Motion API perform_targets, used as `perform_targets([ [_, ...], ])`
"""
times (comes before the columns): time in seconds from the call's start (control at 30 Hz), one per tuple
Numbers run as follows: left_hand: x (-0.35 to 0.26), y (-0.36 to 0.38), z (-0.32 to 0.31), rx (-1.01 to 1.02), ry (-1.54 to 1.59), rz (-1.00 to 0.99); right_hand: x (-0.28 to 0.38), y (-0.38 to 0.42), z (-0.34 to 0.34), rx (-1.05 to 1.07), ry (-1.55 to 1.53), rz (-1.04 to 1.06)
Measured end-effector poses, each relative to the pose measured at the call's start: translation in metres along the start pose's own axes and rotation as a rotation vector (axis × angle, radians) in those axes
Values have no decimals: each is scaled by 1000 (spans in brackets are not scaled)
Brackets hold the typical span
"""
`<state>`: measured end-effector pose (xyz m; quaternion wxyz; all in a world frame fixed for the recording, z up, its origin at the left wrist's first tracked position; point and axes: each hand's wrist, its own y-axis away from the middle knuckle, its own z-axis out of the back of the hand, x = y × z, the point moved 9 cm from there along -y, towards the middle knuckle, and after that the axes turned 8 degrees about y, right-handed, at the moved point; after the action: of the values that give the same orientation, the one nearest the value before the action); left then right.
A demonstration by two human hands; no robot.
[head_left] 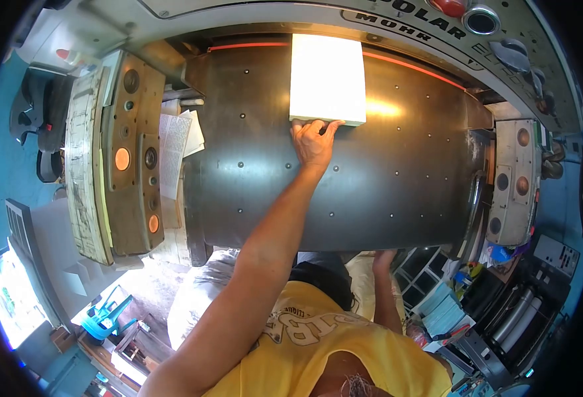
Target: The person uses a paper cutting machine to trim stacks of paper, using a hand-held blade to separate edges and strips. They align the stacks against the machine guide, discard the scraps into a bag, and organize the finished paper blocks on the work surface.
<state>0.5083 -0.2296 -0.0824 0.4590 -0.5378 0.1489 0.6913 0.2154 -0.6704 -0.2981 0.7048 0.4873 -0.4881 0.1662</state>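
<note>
A dark, dotted surface (364, 212) spreads before us beneath a machine front (258, 14) lettered MOHR, with a white stack (328, 76) lying toward its back.
We see the left grip (314, 140) half curled at the stack's near edge, fingers and thumb touching it, though we cannot tell whether they clasp it; the stack's far end reaches the line of the red strip (248, 45). We find the right grip (383, 260) at the surface's front edge, partly hidden, so we cannot tell its state.
</note>
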Motion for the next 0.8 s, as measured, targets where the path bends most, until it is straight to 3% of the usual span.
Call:
perform_targets([
  [0.03, 1, 0, 0, 7, -2, 14, 8, 7, -16, 69, -214, -141],
  [0.13, 2, 1, -1, 22, -11, 46, 27, 20, -45, 178, -578, -305],
  [0.23, 3, 1, -1, 9, -24, 43, 60, 48, -92, 262, -696, -384],
  [0.43, 2, 1, -2, -6, -20, 18, 26, 16, -74, 304, -801, -394],
  [0.53, -1, 1, 0, -6, -21, 3, 24, 0, -38, -38, -62, 75],
  [0.63, 4, 2, -2, 77, -33, 127, 64, 29, -58, -185, 1297, 905],
  [0.73, 3, 2, -3, 41, -17, 80, 76, 43, -62, -297, 880, 871],
  [0.8, 5, 3, -3, 32, -22, 66, 80, 48, -67, -328, 1064, 956],
])
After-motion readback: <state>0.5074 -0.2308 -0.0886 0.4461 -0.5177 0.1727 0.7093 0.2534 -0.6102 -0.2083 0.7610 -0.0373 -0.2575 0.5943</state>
